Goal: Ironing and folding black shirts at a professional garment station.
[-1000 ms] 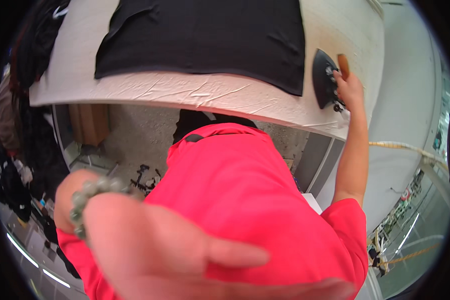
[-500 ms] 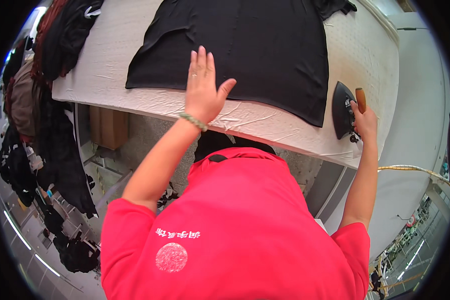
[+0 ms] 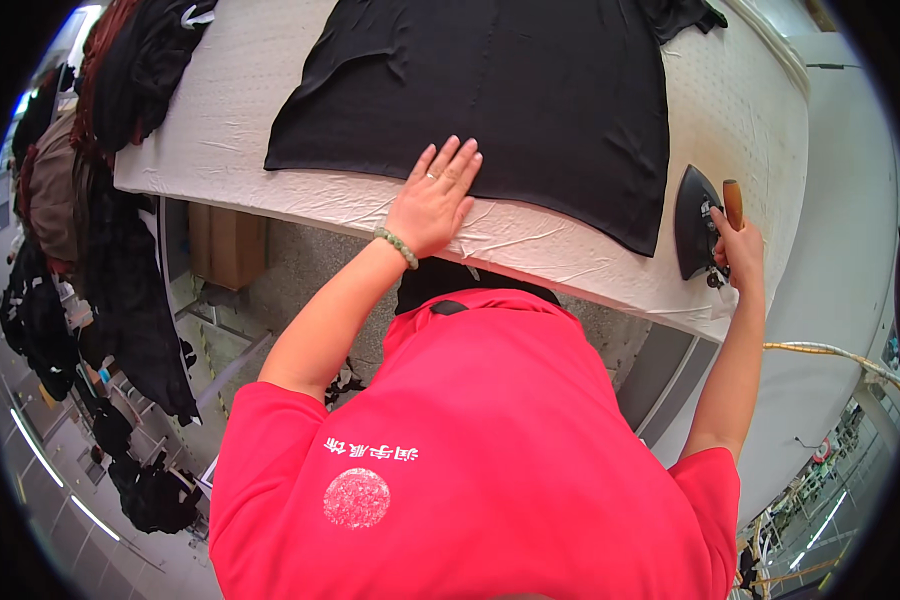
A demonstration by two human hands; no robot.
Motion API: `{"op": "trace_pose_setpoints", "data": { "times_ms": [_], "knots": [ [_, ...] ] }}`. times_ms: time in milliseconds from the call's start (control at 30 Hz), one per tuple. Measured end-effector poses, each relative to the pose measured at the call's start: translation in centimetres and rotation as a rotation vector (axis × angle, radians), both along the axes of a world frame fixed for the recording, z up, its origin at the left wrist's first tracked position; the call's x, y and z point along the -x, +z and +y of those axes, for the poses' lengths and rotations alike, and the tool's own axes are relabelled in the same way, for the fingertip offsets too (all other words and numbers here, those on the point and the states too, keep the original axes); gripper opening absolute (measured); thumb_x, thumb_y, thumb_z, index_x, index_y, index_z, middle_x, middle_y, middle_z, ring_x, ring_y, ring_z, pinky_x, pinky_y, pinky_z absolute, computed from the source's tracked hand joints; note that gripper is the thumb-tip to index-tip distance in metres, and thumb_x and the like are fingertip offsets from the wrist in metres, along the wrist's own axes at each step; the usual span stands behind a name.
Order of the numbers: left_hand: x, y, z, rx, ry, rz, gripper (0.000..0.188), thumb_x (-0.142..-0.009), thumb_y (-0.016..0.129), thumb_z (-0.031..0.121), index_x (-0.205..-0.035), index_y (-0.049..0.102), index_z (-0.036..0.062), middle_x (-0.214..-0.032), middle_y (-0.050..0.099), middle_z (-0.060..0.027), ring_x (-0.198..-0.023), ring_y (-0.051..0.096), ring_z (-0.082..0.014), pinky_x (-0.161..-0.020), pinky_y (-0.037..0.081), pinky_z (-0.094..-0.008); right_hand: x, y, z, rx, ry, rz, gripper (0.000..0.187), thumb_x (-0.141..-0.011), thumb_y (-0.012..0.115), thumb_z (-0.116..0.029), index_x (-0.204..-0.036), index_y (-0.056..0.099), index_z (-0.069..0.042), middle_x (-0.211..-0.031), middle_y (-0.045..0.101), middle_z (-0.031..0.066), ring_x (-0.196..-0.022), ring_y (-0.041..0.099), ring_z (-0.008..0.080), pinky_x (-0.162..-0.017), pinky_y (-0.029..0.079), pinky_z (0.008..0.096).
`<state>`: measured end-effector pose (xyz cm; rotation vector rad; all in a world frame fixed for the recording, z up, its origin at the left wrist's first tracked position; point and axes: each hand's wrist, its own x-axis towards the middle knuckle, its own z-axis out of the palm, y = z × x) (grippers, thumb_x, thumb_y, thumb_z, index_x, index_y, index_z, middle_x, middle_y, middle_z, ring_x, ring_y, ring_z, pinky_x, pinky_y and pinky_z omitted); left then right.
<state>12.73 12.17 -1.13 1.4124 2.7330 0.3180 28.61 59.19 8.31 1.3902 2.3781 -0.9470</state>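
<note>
A black garment [image 3: 510,110], with a short sleeve at its upper right, lies spread on a padded table [image 3: 240,90] covered in pale cloth. My left hand [image 3: 435,200] rests at the garment's near hem, palm down, fingers stretched out over the black fabric. A green bead bracelet [image 3: 398,247] circles that wrist. To the right of the garment, my right hand [image 3: 740,248] is closed on an iron [image 3: 695,222] with a wooden handle [image 3: 733,203]. The iron's dark body is on the pale cover, apart from the fabric.
Dark clothes [image 3: 155,80] are heaped at the table's left end, with more black fabric [image 3: 120,290] hanging below. A cardboard box [image 3: 227,245] sits under the table. A pale hose [image 3: 830,350] runs off at the right. Wrinkles cross the table cover's near edge.
My left hand has drawn back toward me and to the right, from farther up the fabric to the hem. The right hand keeps its hold on the iron, nearly in place.
</note>
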Motion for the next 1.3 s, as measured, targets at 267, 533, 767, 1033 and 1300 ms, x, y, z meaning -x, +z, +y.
{"op": "trace_pose_setpoints", "data": {
  "times_ms": [267,533,767,1033,1300],
  "knots": [
    [3.3,4.0,-4.1,-0.259,-0.194,-0.180,0.052,-0.094,0.062,0.018,-0.143,0.052,0.0031,-0.152,0.049,-0.0140,-0.145,0.041,-0.0331,-0.119,0.031,-0.0482,3.2,4.0,-4.6,0.186,-0.238,0.217,0.046,-0.090,0.074,-0.048,-0.083,0.053,-0.008,-0.057,0.052,0.0014,-0.042,0.049,0.0120,-0.040,0.040,0.0283],
    [22.1,4.4,-2.6,-0.488,-0.061,-0.102,0.033,-0.092,0.069,0.011,-0.124,0.069,0.0058,-0.125,0.069,-0.0116,-0.129,0.059,-0.0314,-0.102,0.050,-0.0381,12.1,2.9,-28.2,0.218,-0.137,0.297,0.061,-0.091,0.077,-0.031,-0.135,0.053,0.002,-0.080,0.068,0.0063,-0.059,0.061,0.0110,-0.051,0.048,0.0280],
    [29.3,2.2,2.3,-0.475,-0.215,-0.180,0.031,-0.091,0.072,0.016,-0.121,0.071,0.0095,-0.121,0.071,-0.0079,-0.124,0.063,-0.0274,-0.098,0.052,-0.0359,15.9,1.1,-36.9,0.155,-0.116,0.014,0.065,-0.087,0.079,-0.031,-0.135,0.054,0.004,-0.088,0.073,0.0164,-0.083,0.073,0.0249,-0.078,0.056,0.0360],
    [38.9,0.4,12.0,-0.437,-0.363,-0.072,0.031,-0.091,0.073,0.020,-0.121,0.071,0.0115,-0.127,0.069,-0.0075,-0.128,0.059,-0.0285,-0.102,0.050,-0.0358,21.4,1.1,-34.7,0.109,-0.209,0.035,0.057,-0.088,0.077,-0.028,-0.131,0.057,0.004,-0.086,0.073,0.0157,-0.081,0.073,0.0216,-0.076,0.055,0.0328],
    [49.2,1.2,20.6,-0.492,-0.445,0.108,0.021,-0.085,0.076,0.021,-0.095,0.063,0.0073,-0.101,0.064,-0.0123,-0.104,0.061,-0.0324,-0.091,0.051,-0.0419,30.6,0.3,-28.6,0.022,-0.139,0.153,0.057,-0.088,0.078,-0.026,-0.130,0.056,0.005,-0.084,0.072,0.0109,-0.070,0.069,0.0171,-0.068,0.054,0.0299]
  ]
}}
